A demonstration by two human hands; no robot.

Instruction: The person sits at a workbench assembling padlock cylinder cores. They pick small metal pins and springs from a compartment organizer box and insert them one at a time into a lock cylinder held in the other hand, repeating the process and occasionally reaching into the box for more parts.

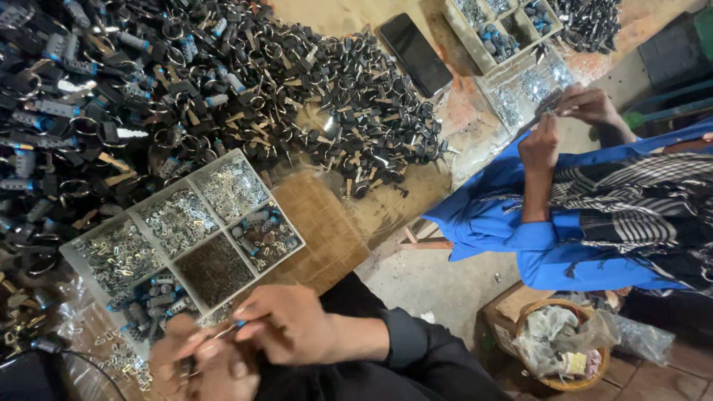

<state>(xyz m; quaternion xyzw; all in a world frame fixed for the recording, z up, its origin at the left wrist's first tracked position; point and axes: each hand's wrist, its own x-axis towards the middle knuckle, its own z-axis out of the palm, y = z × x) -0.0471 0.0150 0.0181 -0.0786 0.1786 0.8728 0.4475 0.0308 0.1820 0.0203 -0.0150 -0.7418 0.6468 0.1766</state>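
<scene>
Left hand and right hand pinched together on a thin metal pin, beside a grey compartmented plastic tray of shiny metal parts.

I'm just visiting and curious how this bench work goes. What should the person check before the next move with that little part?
1. Small part pinched in the right hand: ok, a thin metal piece shows at the fingers.
2. Left hand meets it: ok, though blurred.
3. Compartment tray close by: ok, its sections hold parts.
4. Which section feeds this part: cannot tell.
5. Pile of black key rings kept out of the tray: ok.
6. Co-worker's hands apart from this spot: ok, busy at another tray.
</scene>
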